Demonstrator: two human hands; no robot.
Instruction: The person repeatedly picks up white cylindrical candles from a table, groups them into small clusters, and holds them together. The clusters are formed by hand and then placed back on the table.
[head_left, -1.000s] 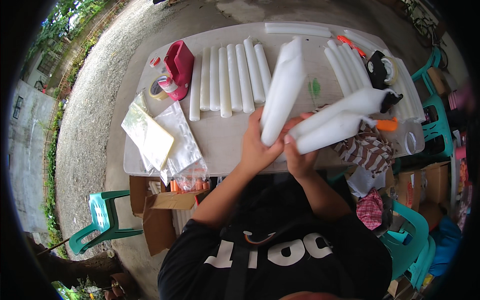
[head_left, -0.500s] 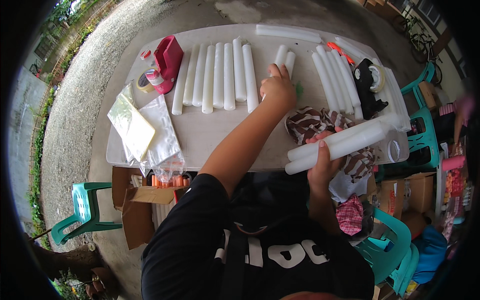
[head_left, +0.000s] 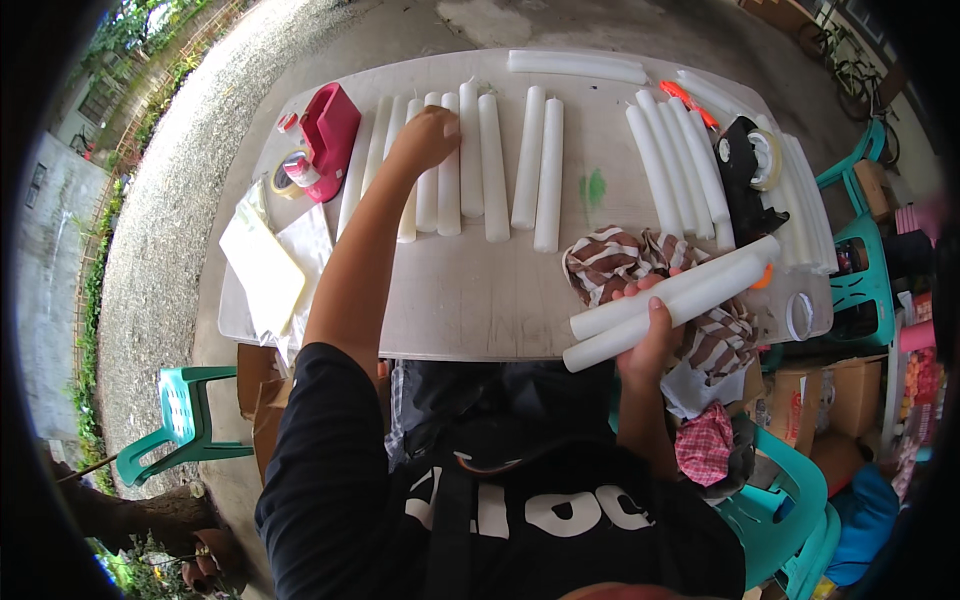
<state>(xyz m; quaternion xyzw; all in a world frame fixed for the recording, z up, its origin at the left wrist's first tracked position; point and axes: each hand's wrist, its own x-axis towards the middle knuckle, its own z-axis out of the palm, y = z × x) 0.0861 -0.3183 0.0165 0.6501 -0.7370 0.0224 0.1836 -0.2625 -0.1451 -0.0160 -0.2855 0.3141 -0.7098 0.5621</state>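
Note:
My left hand [head_left: 425, 140] reaches across the table and rests on a row of long white candles [head_left: 447, 165] lying side by side at the far left. My right hand [head_left: 648, 335] grips two long white candles [head_left: 672, 298] near the table's front edge, held tilted, above a brown-and-white striped cloth [head_left: 612, 258]. Two more white candles [head_left: 538, 170] lie apart in the middle of the white table [head_left: 470, 300].
A red tape dispenser [head_left: 322, 135] stands at the far left, clear plastic bags [head_left: 265, 265] below it. More white candles [head_left: 675, 160] and a black tape dispenser [head_left: 745, 170] lie at the right. Green plastic chairs [head_left: 185, 425] and cardboard boxes [head_left: 815, 390] surround the table.
My left hand has moved left from the middle candles to the left row. My right hand has kept hold of its two candles and shifted slightly toward the table's front edge.

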